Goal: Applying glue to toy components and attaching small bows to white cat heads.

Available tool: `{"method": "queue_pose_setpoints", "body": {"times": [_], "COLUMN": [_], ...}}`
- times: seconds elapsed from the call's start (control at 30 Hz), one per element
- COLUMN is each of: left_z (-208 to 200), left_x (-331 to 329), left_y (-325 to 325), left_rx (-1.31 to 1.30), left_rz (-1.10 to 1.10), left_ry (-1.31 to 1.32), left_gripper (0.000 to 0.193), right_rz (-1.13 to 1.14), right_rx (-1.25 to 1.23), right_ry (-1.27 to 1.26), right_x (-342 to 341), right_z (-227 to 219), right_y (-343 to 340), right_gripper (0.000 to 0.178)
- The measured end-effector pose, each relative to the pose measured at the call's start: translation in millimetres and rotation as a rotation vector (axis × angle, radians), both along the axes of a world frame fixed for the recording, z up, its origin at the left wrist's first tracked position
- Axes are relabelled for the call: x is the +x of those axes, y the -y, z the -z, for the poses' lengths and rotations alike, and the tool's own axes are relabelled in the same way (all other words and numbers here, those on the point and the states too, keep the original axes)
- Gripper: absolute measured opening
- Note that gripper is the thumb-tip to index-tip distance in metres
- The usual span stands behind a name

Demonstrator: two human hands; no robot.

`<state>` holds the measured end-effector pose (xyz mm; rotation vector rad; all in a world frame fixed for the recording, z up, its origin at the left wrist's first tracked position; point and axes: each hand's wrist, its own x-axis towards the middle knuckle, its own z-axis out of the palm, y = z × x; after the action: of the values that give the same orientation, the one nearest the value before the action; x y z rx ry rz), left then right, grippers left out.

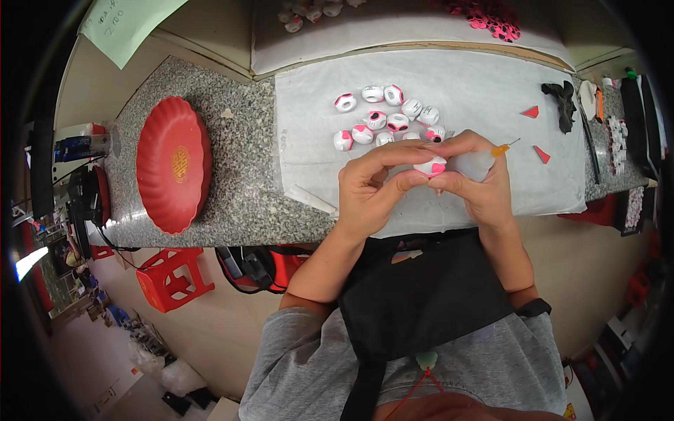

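Between the fingertips of my left hand (371,188) is a small white ball with pink patches (431,167). My right hand (486,193) is closed around a translucent squeeze bottle (473,165) with an orange needle tip (500,150), which points away to the upper right. Thumb and fingers of the right hand also meet the ball, so both hands steady it. Just beyond my hands, several similar white balls with pink and black patches (398,122) lie loosely grouped on a white sheet (316,175). Some have round dark recesses facing up.
A red scalloped bowl (158,165) stands on the speckled counter (246,140) at left. Two red pointed pieces (540,154) and a crumpled black item (559,105) lie at right. A shelf (393,35) behind holds more small parts. A red stool (172,279) is below left.
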<state>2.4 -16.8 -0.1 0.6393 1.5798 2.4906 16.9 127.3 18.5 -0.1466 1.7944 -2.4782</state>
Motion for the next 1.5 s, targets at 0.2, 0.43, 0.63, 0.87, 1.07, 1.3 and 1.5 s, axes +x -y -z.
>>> {"method": "queue_pose_setpoints", "body": {"times": [0.2,0.43,0.63,0.87,1.07,1.3,1.5], "left_z": [-2,-7,-18,-15,-18,-5,-10], "left_x": [-3,3,-1,8,2,3,3], "left_y": [-10,7,-6,-3,-2,-7,-10], "left_rx": [0.0,-0.163,0.098,0.014,0.308,0.225,0.245], "left_rz": [0.03,-0.154,0.061,-0.151,0.081,0.008,0.02], "left_ry": [0.173,0.108,0.075,-0.098,0.103,-0.039,0.045], "left_gripper": [0.024,0.022,0.019,0.02,0.012,0.013,0.013], "right_rz": [0.025,0.03,0.166,0.123,0.074,0.12,0.161], "right_rx": [0.007,0.052,0.135,0.084,0.066,0.042,0.022], "right_ry": [0.068,0.053,0.064,0.02,0.104,0.101,0.15], "right_x": [-6,-8,3,3,-2,5,1], "right_z": [-5,-5,10,13,3,7,15], "right_y": [-10,13,-2,4,1,6,-2], "right_gripper": [0.023,0.021,0.025,0.025,0.025,0.022,0.02]}}
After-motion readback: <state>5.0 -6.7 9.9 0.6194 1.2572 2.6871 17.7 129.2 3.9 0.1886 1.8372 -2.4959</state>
